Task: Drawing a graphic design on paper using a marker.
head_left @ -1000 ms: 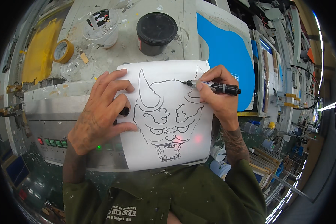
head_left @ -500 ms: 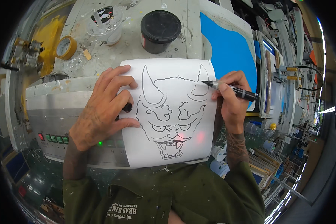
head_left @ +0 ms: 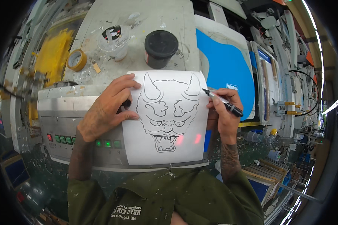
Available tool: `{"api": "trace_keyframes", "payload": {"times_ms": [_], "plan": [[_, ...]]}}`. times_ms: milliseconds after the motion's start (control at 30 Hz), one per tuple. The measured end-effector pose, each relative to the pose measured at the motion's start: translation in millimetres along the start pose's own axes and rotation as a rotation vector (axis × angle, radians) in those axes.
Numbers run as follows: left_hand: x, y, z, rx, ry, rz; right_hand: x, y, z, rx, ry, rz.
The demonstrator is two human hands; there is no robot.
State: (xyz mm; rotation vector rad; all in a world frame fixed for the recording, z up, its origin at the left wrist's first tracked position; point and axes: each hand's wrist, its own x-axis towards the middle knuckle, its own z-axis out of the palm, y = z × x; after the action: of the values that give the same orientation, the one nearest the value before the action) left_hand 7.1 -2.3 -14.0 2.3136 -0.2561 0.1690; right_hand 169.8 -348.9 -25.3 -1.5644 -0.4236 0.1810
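Observation:
A white sheet of paper (head_left: 165, 158) lies over the front of the machine table, bearing a black line drawing of a horned, fanged mask (head_left: 168, 123). My right hand (head_left: 228, 118) grips a black-and-silver marker (head_left: 224, 103) at the sheet's right edge. The marker's tip is just outside the right-hand horn; whether it touches the paper I cannot tell. At the left edge my left hand (head_left: 110, 105) rests with thumb and fingertips on the sheet. A small black marker cap (head_left: 127, 102) is tucked among its bent fingers.
Beyond the paper stand a black lidded tub (head_left: 161, 48) and a clear plastic cup (head_left: 115, 45). A roll of yellow tape (head_left: 76, 60) lies farther left. Lit buttons (head_left: 65, 140) line the machine's front panel. At right is a blue-coated board (head_left: 225, 63).
The marker's tip has gone from inside the right-hand horn to just beyond its outer side. My left hand keeps its place on the sheet, while the whole view has shifted slightly.

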Motion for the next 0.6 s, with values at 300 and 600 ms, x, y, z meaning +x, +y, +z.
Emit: {"api": "trace_keyframes", "payload": {"times_ms": [300,600], "plan": [[0.3,3.6,-0.2,-0.013,-0.029,-0.026,5.0,11.4,-12.1,-0.066,0.030,0.015],[1.9,3.7,-1.6,0.007,-0.030,-0.016,5.9,4.2,-5.3,-0.105,0.006,0.012]]}}
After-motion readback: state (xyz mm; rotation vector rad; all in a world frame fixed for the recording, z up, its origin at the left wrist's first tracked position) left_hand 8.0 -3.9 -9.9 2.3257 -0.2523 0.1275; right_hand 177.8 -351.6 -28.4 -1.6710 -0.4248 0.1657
